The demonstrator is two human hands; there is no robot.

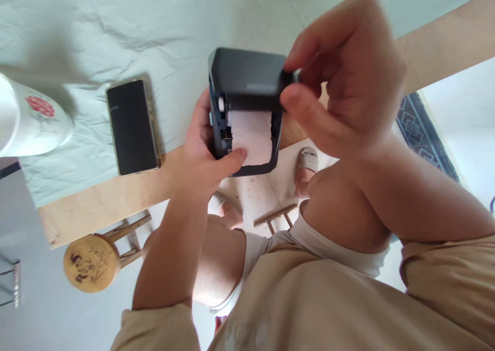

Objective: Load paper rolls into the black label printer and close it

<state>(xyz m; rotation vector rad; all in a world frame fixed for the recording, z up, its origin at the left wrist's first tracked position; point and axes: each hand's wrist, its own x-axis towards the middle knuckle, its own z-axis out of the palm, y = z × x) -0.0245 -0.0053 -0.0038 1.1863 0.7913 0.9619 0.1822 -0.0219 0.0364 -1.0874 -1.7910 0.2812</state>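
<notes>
Your left hand clamps its fingers around the black device, thumb over the white paper; your right hand pinches a dark piece at its corner. Likely light and stiff, the paper tearable: grip its edges beside that thumb.

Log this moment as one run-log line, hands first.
left hand: holding black device, thumb on white paper | right hand: pinching lid edge | lid: open | phone: on pale green cloth
</notes>
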